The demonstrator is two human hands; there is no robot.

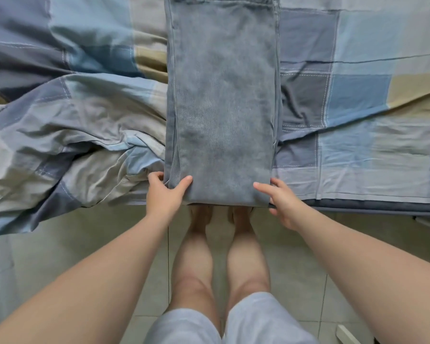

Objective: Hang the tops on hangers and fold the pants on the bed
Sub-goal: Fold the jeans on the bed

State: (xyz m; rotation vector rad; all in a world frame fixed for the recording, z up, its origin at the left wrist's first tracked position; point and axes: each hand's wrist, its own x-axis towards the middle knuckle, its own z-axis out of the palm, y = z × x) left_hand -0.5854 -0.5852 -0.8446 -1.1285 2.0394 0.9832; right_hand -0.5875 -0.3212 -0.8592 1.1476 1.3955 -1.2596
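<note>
While the person stands on the tiled floor (pixel 97 232) at the near edge of the bed (pixel 358 108), a pair of grey-blue denim pants (pixel 221 108) lies on the bed as one long, narrow strip. The strip runs straight away from the person. Its elastic waistband is at the far end and its folded end is at the near end. That near end hangs just past the bed edge and hides part of the person's bare feet.

Left grip (pixel 165 194): a bare hand grasping the near left corner of the pants. The thumb lies flat on top of the denim and the fingers are curled round the left side edge.

Right grip (pixel 282 202): a bare hand grasping the near right corner of the pants. The thumb rests on top of the denim and the fingers are wrapped against the right side edge. How far these fingers reach under the fabric cannot be told.

Left of the pants, a checked quilt (pixel 72 120) in blue, grey and tan is bunched in deep folds. It touches the left edge of the denim and droops over the bed edge. Right of the pants, the matching checked sheet lies nearly flat, with a few creases close to the denim. Nearer than the pants, the person's pale shorts (pixel 189 326) are visible.
</note>
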